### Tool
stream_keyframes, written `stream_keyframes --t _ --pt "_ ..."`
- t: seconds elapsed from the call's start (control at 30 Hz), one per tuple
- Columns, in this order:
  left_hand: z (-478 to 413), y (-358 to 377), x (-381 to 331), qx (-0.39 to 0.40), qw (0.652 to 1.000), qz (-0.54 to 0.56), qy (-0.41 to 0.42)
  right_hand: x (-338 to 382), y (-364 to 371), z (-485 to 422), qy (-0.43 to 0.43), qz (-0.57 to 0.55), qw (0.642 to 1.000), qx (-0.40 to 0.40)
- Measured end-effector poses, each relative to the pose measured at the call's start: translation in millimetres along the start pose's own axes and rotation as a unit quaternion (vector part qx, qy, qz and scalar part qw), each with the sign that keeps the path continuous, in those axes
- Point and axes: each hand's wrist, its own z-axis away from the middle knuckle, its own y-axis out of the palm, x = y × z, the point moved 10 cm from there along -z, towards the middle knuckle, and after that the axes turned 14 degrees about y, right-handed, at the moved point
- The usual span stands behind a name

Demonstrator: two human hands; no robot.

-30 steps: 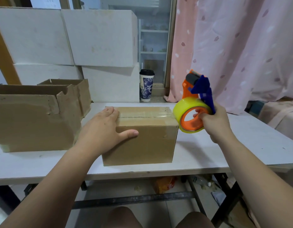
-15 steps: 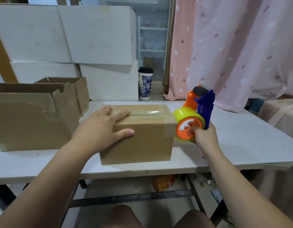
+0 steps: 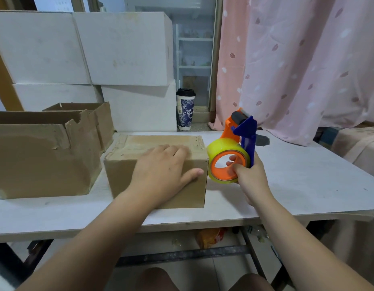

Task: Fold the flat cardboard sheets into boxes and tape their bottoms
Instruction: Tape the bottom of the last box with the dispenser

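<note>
Left hand (image 3: pixel 164 171) flat on box (image 3: pixel 158 185)

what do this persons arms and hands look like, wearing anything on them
Both arms are bare. The left forearm and right forearm show no sleeves anywhere in view. The left hand and right hand have no gloves. No watch, bracelet or strap shows at either wrist, and no rings show on the fingers.
</note>
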Motion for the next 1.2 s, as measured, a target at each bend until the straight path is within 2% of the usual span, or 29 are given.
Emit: stream_keyframes --t 0.23,0.33,0.47,0.63,0.87,1.0,1.13,1.2 --pt "-10 0 -6 0.002 0.999 -0.032 -0.008 20 -1 9 -0.035 0.027 0.997 0.070" --pt "-20 -4 -8 -0.005 1.000 -0.013 -0.019 30 -7 6 -0.049 0.058 0.994 0.084" --pt "-34 5 -14 0.004 1.000 0.011 0.019 40 -3 6 -0.068 0.126 0.988 0.049" --pt "-37 10 -9 -0.024 1.000 -0.009 0.017 52 -2 5 -0.112 0.181 0.977 0.011" --pt "-36 7 -6 -0.065 0.998 -0.008 0.025 65 2 14 -0.195 0.281 0.939 0.023" --pt "-38 8 -4 -0.061 0.998 0.000 0.020 52 5 11 -0.166 0.290 0.941 0.055" --pt "-38 8 -2 -0.062 0.998 0.014 0.024 48 5 11 -0.103 0.227 0.959 0.131" --pt "-37 8 -2 -0.061 0.998 0.014 0.024 53 7 15 -0.111 0.213 0.959 0.150"
